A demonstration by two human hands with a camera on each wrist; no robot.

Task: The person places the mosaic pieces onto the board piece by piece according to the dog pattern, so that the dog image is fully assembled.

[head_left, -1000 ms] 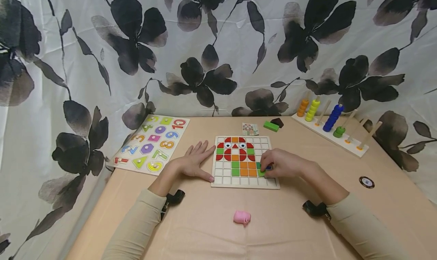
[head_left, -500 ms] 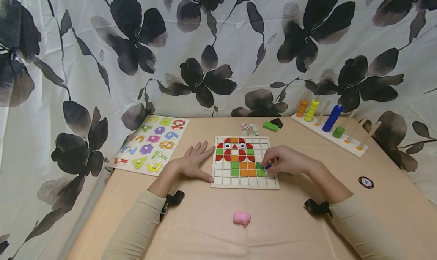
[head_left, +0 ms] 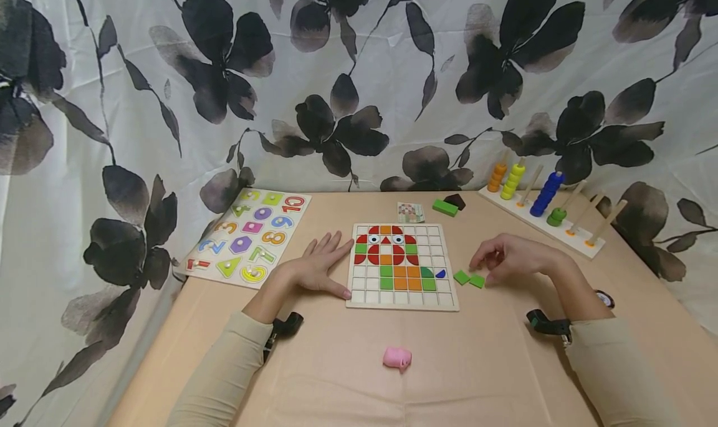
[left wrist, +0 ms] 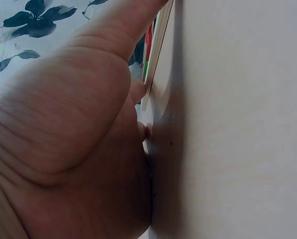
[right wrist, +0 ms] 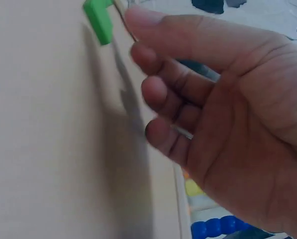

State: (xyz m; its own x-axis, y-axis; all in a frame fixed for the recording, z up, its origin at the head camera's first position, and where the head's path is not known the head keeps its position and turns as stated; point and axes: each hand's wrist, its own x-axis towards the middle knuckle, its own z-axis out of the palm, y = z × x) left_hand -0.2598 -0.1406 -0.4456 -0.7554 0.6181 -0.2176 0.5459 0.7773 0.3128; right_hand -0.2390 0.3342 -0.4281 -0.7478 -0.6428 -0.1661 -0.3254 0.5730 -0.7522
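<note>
My left hand [head_left: 314, 265] lies with fingers spread at the left side of the white grid board [head_left: 367, 297]. Its thumb and index fingertip touch the board's edge. Red, green and orange tiles form a pattern on the grid. A blue half-round tile [head_left: 440, 274] lies in a right-hand cell, beside a green rounded tile [head_left: 427, 272]. To the right of the board, my right hand [head_left: 516, 257] hovers over the table with loosely bent fingers and nothing visible between them. Two green tiles [head_left: 462, 277] lie by its fingertips; green also shows beyond the thumb in the right wrist view.
A pink pig figure [head_left: 397, 357] lies in front of the board. Behind it are a picture card [head_left: 411, 212], a green block [head_left: 445, 207] and a dark piece [head_left: 455, 201]. A number board [head_left: 247, 237] stands left, a bead peg rack [head_left: 544, 222] right.
My right hand has let go of the blue half-round tile on the grid and moved right, off the board. Two green tiles now show beside the board. The left hand has stayed still.
</note>
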